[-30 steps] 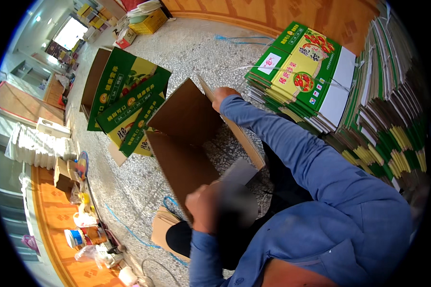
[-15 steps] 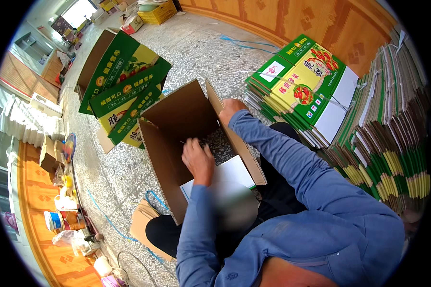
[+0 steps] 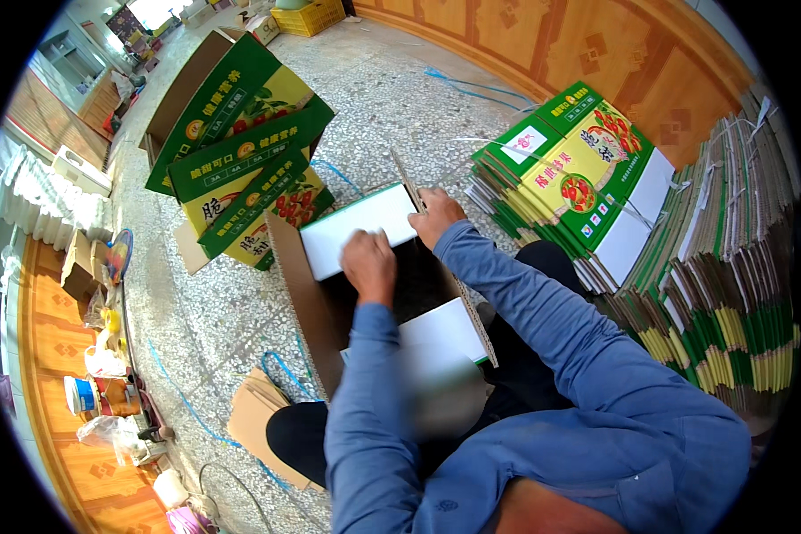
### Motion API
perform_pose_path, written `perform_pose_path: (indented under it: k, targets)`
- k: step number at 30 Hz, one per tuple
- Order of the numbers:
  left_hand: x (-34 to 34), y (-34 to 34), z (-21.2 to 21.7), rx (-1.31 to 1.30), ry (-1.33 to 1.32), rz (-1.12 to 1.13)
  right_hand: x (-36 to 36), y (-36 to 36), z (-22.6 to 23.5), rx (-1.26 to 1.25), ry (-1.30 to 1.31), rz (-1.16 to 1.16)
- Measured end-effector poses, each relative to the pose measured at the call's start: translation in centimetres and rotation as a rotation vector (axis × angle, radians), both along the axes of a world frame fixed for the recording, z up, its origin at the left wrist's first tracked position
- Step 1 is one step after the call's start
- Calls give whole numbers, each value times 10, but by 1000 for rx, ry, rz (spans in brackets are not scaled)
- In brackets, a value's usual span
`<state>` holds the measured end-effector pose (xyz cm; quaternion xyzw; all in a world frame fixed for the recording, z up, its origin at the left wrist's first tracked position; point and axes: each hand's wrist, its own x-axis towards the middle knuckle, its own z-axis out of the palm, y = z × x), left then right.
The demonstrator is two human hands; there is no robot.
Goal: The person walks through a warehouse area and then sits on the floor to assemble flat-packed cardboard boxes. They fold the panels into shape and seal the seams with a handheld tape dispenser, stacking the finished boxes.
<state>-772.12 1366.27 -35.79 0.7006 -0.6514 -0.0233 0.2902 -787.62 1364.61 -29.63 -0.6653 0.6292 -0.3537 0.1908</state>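
Note:
A brown open carton (image 3: pixel 304 289) stands between my legs, its inside dark. Across its far end lies a white flap (image 3: pixel 329 238), and a second white flap (image 3: pixel 445 334) covers the near end. My left hand (image 3: pixel 369 265) is closed at the inner edge of the far flap, its fingertips hidden beneath the knuckles. At the carton's far right corner, my right hand (image 3: pixel 438 217) grips the upper edge of the side wall, with its fingers bent over the cardboard.
Open green and yellow printed cartons (image 3: pixel 249 165) stand at the far left. Flattened printed cartons lie stacked on the right (image 3: pixel 587 169), with more folded ones (image 3: pixel 721 267) beside them. Brown cardboard pieces (image 3: pixel 262 418) and blue strapping (image 3: pixel 285 369) lie on the speckled floor.
The carton's far flap has folded inward, showing its white face. My left hand has come up from inside the carton to that flap. My right hand still holds the right wall.

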Motion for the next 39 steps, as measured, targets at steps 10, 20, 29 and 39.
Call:
perform_pose_path:
  k: [10, 20, 29, 39]
  targets:
    - [77, 116, 151, -223, 658, 78, 50, 32, -50, 166, 419, 124]
    - [41, 98, 26, 184, 7, 114, 36, 36, -38, 169, 475, 230]
    - [9, 102, 31, 219, -227, 205, 35, 40, -31, 207, 576, 263]
    - [40, 3, 24, -38, -262, -24, 33, 37, -30, 229, 580, 274]
